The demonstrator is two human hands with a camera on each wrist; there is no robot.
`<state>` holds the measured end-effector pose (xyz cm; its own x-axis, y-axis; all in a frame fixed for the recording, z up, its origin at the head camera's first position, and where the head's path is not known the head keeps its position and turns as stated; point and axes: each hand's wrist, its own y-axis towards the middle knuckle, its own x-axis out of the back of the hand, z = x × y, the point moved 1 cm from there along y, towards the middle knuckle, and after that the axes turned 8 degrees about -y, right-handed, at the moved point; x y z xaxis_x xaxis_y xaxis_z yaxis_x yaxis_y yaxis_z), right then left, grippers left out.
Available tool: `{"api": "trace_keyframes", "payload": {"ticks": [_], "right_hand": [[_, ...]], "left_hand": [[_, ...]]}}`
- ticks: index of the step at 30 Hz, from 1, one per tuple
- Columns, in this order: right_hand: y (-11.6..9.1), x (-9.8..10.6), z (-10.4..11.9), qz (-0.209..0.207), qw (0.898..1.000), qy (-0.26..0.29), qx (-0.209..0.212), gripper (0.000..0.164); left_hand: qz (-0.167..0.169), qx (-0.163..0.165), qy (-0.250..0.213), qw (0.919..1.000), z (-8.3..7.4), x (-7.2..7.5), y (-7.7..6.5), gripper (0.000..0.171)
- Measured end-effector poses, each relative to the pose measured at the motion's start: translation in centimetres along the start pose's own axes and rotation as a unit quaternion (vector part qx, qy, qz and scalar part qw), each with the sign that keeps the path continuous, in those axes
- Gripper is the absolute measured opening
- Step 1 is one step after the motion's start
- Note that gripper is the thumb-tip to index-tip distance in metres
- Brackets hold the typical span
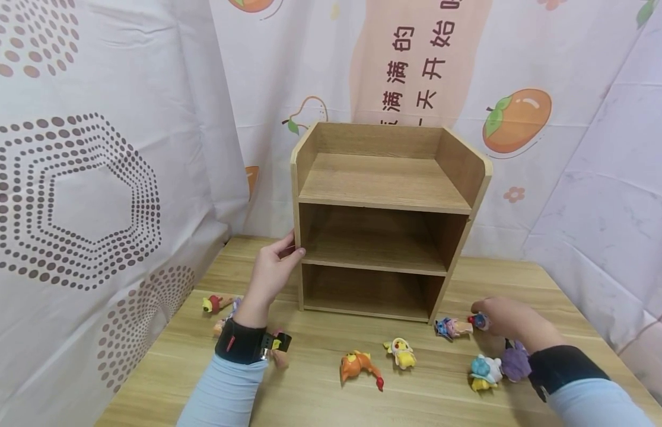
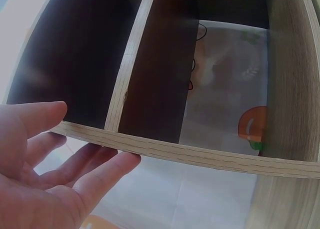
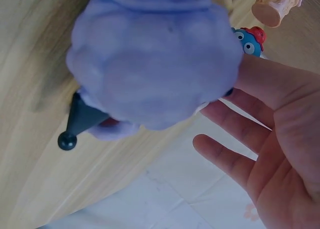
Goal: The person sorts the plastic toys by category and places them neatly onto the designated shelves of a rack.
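A wooden shelf unit [image 1: 384, 181] stands upright at the back of the table. My left hand [image 1: 272, 267] grips its left side panel, thumb at the front edge and fingers along the outside. The left wrist view shows this hand [image 2: 60, 174] with the thumb and fingers on either side of the panel edge [image 2: 200, 153]. My right hand [image 1: 509, 320] is low over the table, right beside a small blue figurine [image 1: 480, 321] with a red cap. Its visible fingers [image 3: 235, 124] are loosely extended. A purple toy [image 3: 155, 64] hides some fingertips in the right wrist view.
A figurine with a cone-shaped base [image 1: 452, 328] lies by the shelf's right foot. A yellow figurine [image 1: 401, 354] and an orange one [image 1: 355, 365] lie in front. A turquoise-and-white toy [image 1: 486, 369] is near my right wrist. Several toys, including a red-and-yellow one [image 1: 213, 304], lie left.
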<state>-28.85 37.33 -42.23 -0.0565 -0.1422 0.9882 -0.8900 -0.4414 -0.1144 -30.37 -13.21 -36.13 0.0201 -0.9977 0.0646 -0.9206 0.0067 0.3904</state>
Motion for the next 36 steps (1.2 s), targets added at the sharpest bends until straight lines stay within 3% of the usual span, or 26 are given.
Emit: {"api": "trace_keyframes", "payload": {"ticks": [10,22,29,36], "right_hand": [[0.2,0.0,0.1,-0.007,1.000,-0.004,0.008,0.035],[-0.3,0.3,0.0,-0.021,0.999,-0.014,0.028,0.031],[-0.9,0.9,-0.3,-0.023,0.999,0.038,-0.005,0.031],[-1.9,1.8,-0.3,-0.057,0.997,0.058,0.005,0.037]], "left_hand": [[-0.002,-0.010,-0.007,0.9999,0.0,0.0,0.0,0.051],[0.000,0.006,-0.019,0.9998,0.0,0.0,-0.1,0.051],[-0.001,0.008,-0.015,0.9999,-0.1,-0.1,-0.2,0.051],[-0.002,0.011,-0.017,0.9998,-0.3,-0.2,-0.2,0.051]]}}
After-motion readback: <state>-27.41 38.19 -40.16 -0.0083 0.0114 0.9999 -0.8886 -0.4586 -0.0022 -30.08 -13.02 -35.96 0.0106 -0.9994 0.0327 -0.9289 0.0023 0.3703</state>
